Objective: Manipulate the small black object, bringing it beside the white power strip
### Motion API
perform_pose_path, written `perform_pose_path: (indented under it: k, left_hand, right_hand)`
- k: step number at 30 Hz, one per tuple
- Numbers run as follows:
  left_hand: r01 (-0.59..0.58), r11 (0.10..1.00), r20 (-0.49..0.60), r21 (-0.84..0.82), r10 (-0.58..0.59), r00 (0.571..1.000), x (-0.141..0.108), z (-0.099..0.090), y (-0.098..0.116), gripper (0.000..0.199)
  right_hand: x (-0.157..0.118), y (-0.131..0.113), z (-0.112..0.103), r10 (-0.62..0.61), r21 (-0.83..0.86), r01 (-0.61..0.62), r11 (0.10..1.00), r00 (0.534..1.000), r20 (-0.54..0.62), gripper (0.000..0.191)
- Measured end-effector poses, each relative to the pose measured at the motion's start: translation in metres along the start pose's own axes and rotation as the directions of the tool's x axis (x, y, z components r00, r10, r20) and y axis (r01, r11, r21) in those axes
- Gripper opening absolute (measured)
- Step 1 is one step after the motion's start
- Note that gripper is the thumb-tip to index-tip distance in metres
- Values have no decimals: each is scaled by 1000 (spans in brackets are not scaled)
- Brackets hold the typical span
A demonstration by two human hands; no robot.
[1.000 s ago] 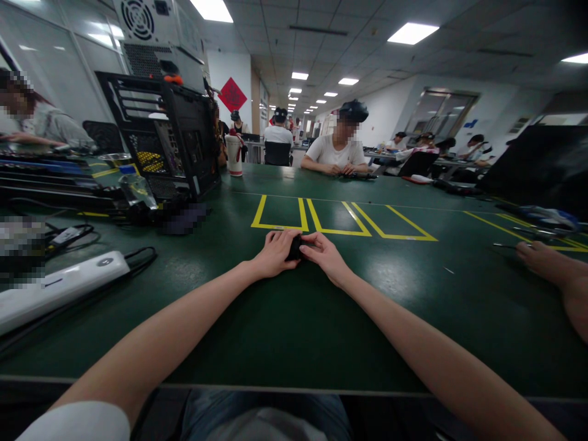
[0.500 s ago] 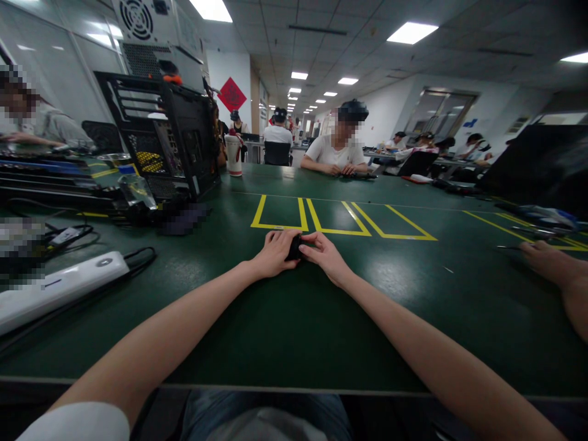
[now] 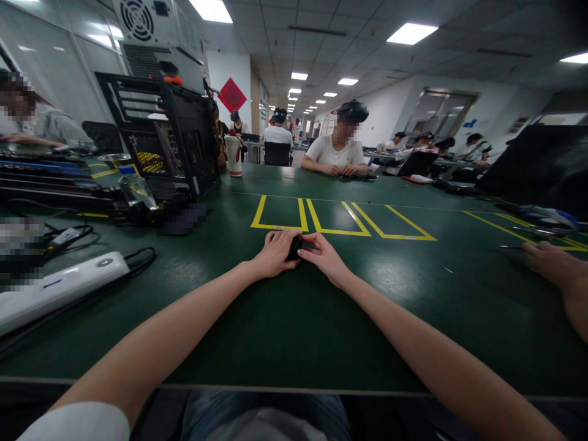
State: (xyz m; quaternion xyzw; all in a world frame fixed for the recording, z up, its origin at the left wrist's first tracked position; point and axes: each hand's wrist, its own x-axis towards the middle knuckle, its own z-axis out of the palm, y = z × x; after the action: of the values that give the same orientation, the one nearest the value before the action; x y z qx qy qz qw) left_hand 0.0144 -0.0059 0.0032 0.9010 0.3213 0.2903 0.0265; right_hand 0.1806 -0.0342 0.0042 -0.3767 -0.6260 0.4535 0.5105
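Just in front of the yellow tape lines, my left hand point(image 3: 277, 254) is wrapped round a small black object point(image 3: 294, 247). Its fingers lie over the far side and its thumb is at the near side. My right hand point(image 3: 324, 257) meets the object from the right, thumb and fingertips closed at its edge. Both hands rest low over the green table point(image 3: 294, 331). Most of the object is covered by my fingers, so its kind cannot be made out.
Yellow tape point(image 3: 337, 232) marks bays beyond my hands. To the left are a white power strip point(image 3: 87, 275), cables, a plastic bottle point(image 3: 138, 188) and an open computer case point(image 3: 184, 135). Another person's hand point(image 3: 549, 260) holds a thin tool at right. A co-worker point(image 3: 337, 144) sits opposite.
My right thumb has shifted very slightly left along the black object. My left hand holds its place.
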Motion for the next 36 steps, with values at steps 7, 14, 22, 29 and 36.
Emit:
perform_pose_path:
  k: [7,14,22,29,36]
  left_hand:
    - [13,1000,5,-10,-13,1000,0,0,0,60]
    - [2,1000,-4,-6,-2,1000,0,0,0,59]
    - [10,1000,12,9,-10,1000,0,-1,1,58]
    - [-2,1000,4,-2,2,1000,1,-1,0,59]
    - [13,1000,1,14,-13,1000,0,2,0,59]
  right_hand:
    - [3,4,-1,36,-9,-36,999,999,-28,31]
    - [2,1,-1,26,14,-26,1000,999,25,33]
    - [-1,0,1,13,-2,-13,1000,1000,-5,25]
    - [3,5,-2,23,-6,-23,1000,999,33,33]
    - [0,0,1,13,-22,-13,1000,1000,0,26]
